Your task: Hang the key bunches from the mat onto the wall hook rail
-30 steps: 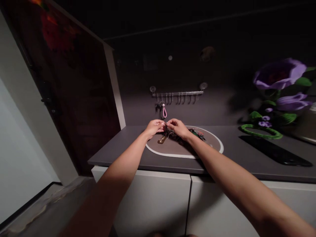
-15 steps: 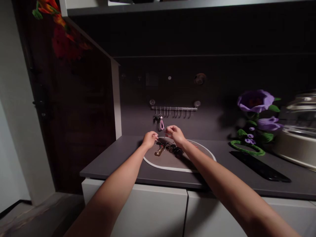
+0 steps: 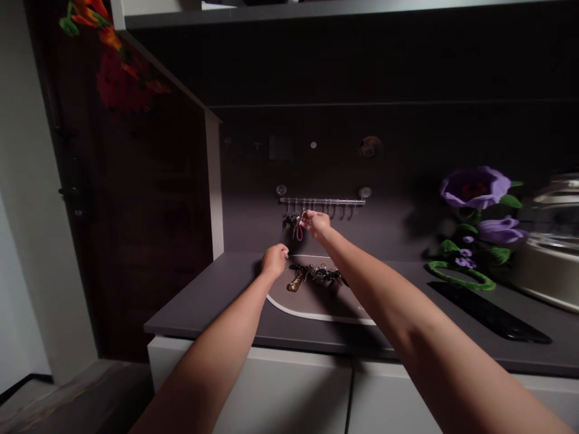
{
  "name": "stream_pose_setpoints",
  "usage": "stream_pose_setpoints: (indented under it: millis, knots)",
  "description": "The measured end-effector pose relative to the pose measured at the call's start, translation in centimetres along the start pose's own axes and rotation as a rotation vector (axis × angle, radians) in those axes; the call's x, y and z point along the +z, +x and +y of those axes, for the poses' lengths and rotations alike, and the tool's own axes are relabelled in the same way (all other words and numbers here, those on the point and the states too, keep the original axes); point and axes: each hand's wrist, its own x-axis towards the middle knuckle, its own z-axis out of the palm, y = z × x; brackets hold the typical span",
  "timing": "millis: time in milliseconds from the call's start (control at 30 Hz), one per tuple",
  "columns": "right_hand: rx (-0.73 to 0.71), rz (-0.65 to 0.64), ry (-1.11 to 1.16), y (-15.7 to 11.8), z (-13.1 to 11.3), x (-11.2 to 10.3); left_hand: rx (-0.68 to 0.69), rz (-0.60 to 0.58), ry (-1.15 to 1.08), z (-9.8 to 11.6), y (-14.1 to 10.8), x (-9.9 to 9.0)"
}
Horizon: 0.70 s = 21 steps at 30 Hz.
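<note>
My right hand (image 3: pixel 316 223) is raised to the clear hook rail (image 3: pixel 322 201) on the back wall, its fingertips pinching a small shiny key (image 3: pixel 302 217), partly hidden by the fingers. Just beside it hang a pink loop strap (image 3: pixel 299 232) and some dark keys (image 3: pixel 288 220). Lower down, my left hand (image 3: pixel 274 260) is closed above the left side of the mat; what its fingers hold, if anything, cannot be made out. Below and between the hands, a pile of keys (image 3: pixel 321 274) and a brown key fob (image 3: pixel 295 282) lie on the brown mat with a white rim (image 3: pixel 312 317).
On the right of the grey counter (image 3: pixel 203 295) stand purple fabric flowers (image 3: pixel 474 187) with a green ring base, a long black object (image 3: pixel 491 313) and a glass-and-cream appliance (image 3: pixel 549 259). An overhead shelf (image 3: pixel 316 18) juts out above. A dark door (image 3: pixel 149 229) is at left.
My right hand has moved up with the key, from above the mat to the hook rail beside the pink strap. My left hand has stayed nearly in place. The view has shifted slightly.
</note>
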Motion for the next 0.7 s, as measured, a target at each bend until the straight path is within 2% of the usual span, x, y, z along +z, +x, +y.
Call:
stream_pose_setpoints:
  millis: [400, 700]
  knots:
    - [0.090, 0.139, 0.046, 1.7, 0.4, 1.1, 0.015, -0.019, 0.059, 0.5, -0.2, -0.3]
    - [0.139, 0.112, 0.033, 1.5, 0.8, 0.8, 0.003, -0.026, 0.073, 0.4, -0.1, -0.4]
